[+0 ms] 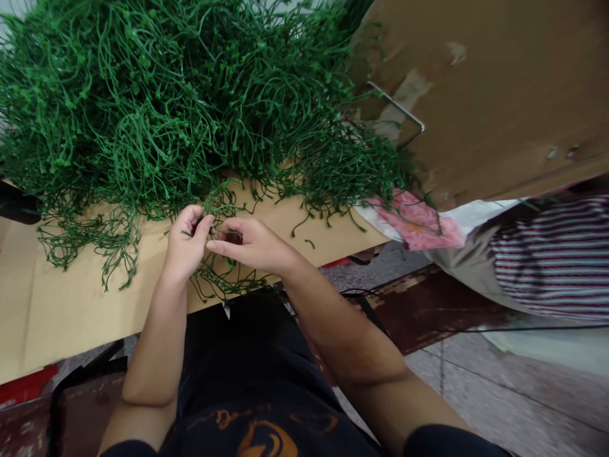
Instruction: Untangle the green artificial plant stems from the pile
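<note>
My left hand is closed, thumb against fingers, on thin green plastic stems that stick out above it. Close beside it, my right hand has its fingers curled round toward the thumb at the same stems. Its fingertips are partly hidden, and I cannot make out whether a stem is pinched there. Just below both hands lies a loose bunch of green stems near the front edge of the cardboard. A big tangled heap of green plastic stems rises behind my hands.
Cardboard covers the work surface. At the right stands a large brown board with a bent metal handle. Pink plastic lies below it, near striped cloth. A small stem tangle lies left of my hands.
</note>
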Tool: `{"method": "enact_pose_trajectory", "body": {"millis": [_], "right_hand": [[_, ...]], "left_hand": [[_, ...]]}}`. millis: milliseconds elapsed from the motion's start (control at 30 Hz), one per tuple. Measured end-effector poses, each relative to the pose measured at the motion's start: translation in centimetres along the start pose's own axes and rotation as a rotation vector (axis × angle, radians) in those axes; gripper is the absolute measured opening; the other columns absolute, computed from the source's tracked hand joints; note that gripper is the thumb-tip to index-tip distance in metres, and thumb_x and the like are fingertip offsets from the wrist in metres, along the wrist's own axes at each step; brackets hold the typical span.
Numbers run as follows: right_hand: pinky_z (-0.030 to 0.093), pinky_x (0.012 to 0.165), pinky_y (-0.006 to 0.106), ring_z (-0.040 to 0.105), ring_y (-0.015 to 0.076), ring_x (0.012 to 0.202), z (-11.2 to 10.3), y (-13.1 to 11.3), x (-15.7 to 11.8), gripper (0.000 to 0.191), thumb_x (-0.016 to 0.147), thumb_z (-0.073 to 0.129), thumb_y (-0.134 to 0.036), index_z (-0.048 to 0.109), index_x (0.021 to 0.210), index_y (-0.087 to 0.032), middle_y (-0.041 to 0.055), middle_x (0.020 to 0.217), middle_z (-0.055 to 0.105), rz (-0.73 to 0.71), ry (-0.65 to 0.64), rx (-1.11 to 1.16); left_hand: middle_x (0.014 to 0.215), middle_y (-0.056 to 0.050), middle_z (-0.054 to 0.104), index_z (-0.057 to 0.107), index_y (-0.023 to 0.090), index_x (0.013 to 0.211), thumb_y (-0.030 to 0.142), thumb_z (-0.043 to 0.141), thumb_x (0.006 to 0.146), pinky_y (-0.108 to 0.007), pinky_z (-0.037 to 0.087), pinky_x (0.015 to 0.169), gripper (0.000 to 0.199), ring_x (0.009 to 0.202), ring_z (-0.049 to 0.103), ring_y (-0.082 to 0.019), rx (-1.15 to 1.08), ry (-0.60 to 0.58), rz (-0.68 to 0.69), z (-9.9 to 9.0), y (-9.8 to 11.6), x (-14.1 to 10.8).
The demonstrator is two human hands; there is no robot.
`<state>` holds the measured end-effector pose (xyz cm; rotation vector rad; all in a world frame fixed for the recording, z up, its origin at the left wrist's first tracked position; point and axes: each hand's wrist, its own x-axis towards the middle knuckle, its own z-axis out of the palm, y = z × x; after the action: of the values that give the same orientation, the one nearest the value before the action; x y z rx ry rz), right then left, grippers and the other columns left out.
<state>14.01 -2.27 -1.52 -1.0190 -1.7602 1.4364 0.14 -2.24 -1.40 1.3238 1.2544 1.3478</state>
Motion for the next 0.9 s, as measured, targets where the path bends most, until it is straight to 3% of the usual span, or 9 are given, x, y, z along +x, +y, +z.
{"method": "enact_pose_trajectory", "body": {"millis": [133, 300, 500, 667, 767, 900], "right_hand": [[0.028, 0.054, 0.025, 0.035, 0.0078, 0.055, 0.0, 0.4, 0.2, 0.028, 0.084, 0.045, -0.033, 0.047, 0.062, -0.016, -0.0036, 0.056, 0.038, -0.13, -0.017, -0.153], [0.033, 0.057, 0.025, 0.04, 0.0085, 0.058, -0.8, 0.0, 0.1, 0.027, 0.086, 0.043, -0.031, 0.05, 0.065, -0.015, -0.0018, 0.06, 0.044, -0.18, -0.036, -0.074], [0.035, 0.052, 0.023, 0.04, 0.007, 0.054, 0.1, 0.0, 0.2, 0.039, 0.083, 0.051, -0.049, 0.049, 0.062, -0.016, -0.0023, 0.06, 0.043, -0.273, 0.168, 0.334], [0.038, 0.045, 0.019, 0.048, 0.0064, 0.056, 2.1, 0.6, 0.5, 0.036, 0.075, 0.061, -0.05, 0.053, 0.063, -0.017, 0.0001, 0.072, 0.053, -0.247, 0.301, 0.729], [0.04, 0.045, 0.018, 0.048, 0.0054, 0.055, 2.4, 0.6, 0.6, 0.035, 0.074, 0.064, -0.048, 0.054, 0.061, -0.017, 0.0002, 0.074, 0.056, -0.236, 0.319, 0.814], [0.039, 0.043, 0.017, 0.05, 0.0057, 0.053, 2.1, 0.6, 0.9, 0.032, 0.074, 0.065, -0.045, 0.053, 0.061, -0.017, -0.0023, 0.063, 0.053, -0.238, 0.3, 0.821]], "left_hand": [[0.056, 0.006, 0.038, 0.045, 0.018, 0.063, 0.016, 0.063, 0.073, -0.019, 0.033, 0.053, 0.02, 0.053, 0.037, -0.007, -0.009, -0.024, 0.017, 0.1, -0.1, 0.0], [0.058, 0.005, 0.042, 0.048, 0.018, 0.067, 0.026, 0.065, 0.074, -0.02, 0.033, 0.051, 0.02, 0.054, 0.039, -0.008, -0.055, -0.121, -0.038, -0.2, -0.1, -0.1], [0.052, 0.006, 0.044, 0.046, 0.018, 0.067, 0.039, 0.063, 0.076, -0.018, 0.029, 0.046, 0.029, 0.047, 0.036, -0.005, -0.111, -0.202, -0.074, -0.2, 0.1, -0.1], [0.051, 0.007, 0.044, 0.041, 0.019, 0.066, 0.033, 0.062, 0.078, -0.016, 0.029, 0.043, 0.028, 0.045, 0.039, -0.004, -0.165, -0.128, -0.123, 0.1, 0.2, -0.1], [0.051, 0.007, 0.044, 0.043, 0.018, 0.064, 0.031, 0.065, 0.076, -0.016, 0.028, 0.041, 0.028, 0.043, 0.038, -0.004, -0.205, -0.089, -0.178, 0.1, 0.3, -0.2], [0.049, 0.007, 0.047, 0.052, 0.017, 0.064, 0.034, 0.066, 0.074, -0.015, 0.027, 0.039, 0.025, 0.041, 0.039, -0.002, -0.282, -0.102, -0.299, 0.1, 0.7, -0.6]]}}
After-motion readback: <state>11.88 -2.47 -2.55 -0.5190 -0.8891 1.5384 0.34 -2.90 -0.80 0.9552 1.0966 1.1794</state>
